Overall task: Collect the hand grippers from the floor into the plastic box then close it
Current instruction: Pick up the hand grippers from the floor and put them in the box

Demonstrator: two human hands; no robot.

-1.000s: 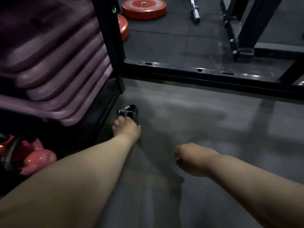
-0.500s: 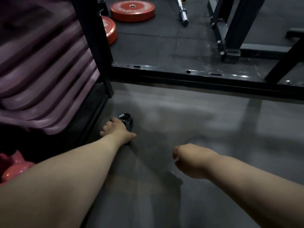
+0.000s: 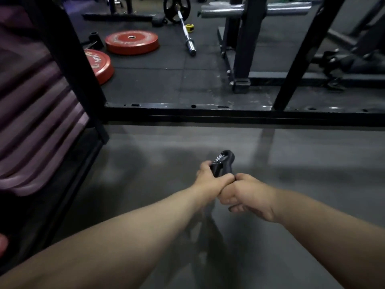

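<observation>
Gripping 1 hand gripper [image 3: 221, 163] by its handles, the left hand [image 3: 210, 180] holds it off the floor [image 3: 291, 163], probably bound for the box (unseen); the curled right hand [image 3: 245, 192] touches the left, contents unclear.

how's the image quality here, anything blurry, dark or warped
Head view: dim overall, soft shadows on the floor under the arms; purple mats at the left edge smeared; the hand gripper in the left hand sharp enough to show its spring; faint glare along the black rack rail; uprights lean from wide-angle distortion.
</observation>
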